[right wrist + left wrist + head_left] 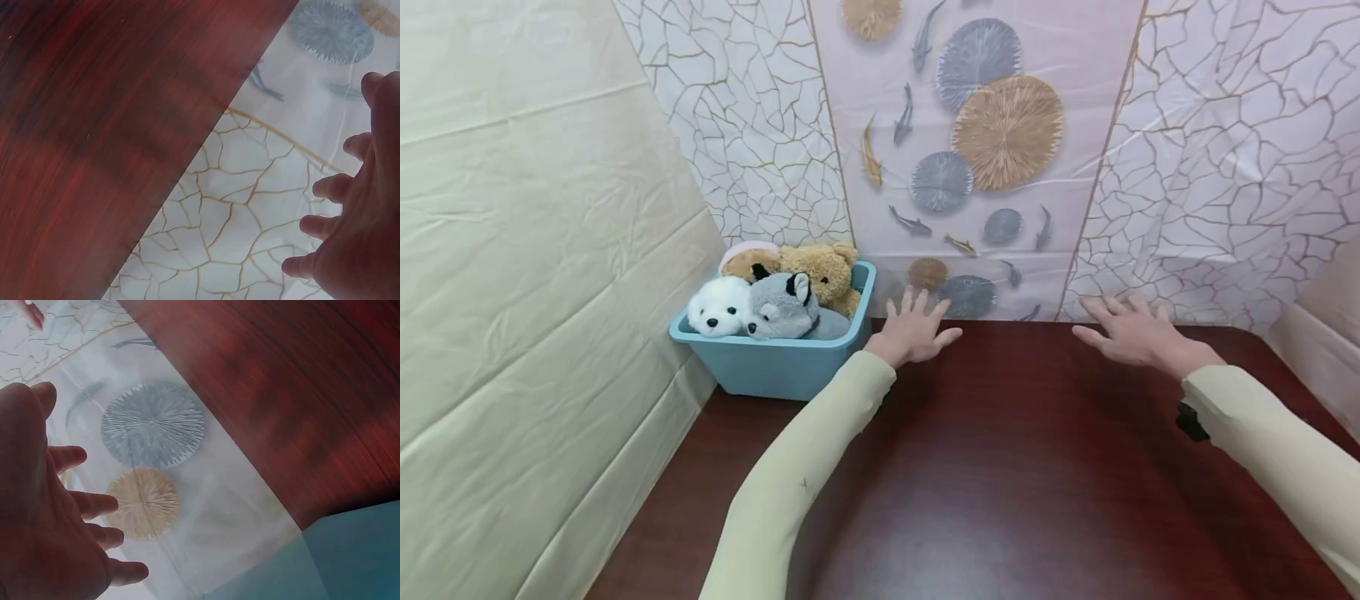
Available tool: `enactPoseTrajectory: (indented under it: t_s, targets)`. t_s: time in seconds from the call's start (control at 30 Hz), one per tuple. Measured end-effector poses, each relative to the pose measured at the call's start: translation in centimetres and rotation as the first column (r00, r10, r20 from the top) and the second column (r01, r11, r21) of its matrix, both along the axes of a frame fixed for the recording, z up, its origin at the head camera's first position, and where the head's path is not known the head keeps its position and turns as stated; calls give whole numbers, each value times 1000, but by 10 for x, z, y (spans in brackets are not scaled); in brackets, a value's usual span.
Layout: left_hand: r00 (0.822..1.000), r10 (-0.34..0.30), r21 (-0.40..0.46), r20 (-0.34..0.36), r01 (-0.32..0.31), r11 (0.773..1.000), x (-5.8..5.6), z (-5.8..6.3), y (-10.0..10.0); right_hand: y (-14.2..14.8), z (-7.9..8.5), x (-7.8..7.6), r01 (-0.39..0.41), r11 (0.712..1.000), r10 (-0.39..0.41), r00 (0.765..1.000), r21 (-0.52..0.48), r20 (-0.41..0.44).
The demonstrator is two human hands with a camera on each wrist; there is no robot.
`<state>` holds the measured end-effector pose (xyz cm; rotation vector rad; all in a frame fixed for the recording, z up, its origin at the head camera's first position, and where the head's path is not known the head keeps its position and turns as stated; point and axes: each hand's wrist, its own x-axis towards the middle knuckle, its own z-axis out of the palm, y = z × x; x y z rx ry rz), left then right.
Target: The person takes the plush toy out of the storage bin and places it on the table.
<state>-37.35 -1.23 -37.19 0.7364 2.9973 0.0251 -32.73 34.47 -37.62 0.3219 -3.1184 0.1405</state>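
Left hand (913, 329) and right hand (1133, 335), empty, spread right of the blue plastic tub (767, 368); gentle moves seem best.

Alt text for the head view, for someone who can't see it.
A person's left hand and right hand, both empty and outspread, hover over the dark red table. A blue bin of plush toys sits to their left, before a patterned backdrop.

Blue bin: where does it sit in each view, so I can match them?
Head: blue bin left of centre, beside the left hand.
Left wrist: bin wall at the bottom right corner, cut off.
Right wrist: not in it.
Shared landmark: large grey disc printed on the backdrop.
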Motion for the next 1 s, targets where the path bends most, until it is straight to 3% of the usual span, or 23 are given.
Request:
enactPoseTrajectory:
  t_s: [0.3,0.63,1.0]
  targets:
    - [999,-32,43,29,31,999,14,0,2,-15,-3,2,-45,999,45,999,-21,4]
    - [996,-63,88,-55,68,994,32,-6,-7,-46,2,7,-108,993,106,994,-56,-34]
    - [994,-104,222,-34,109,969,60,-3,-13,-72,5,9,-131,982,129,991,-135,-21]
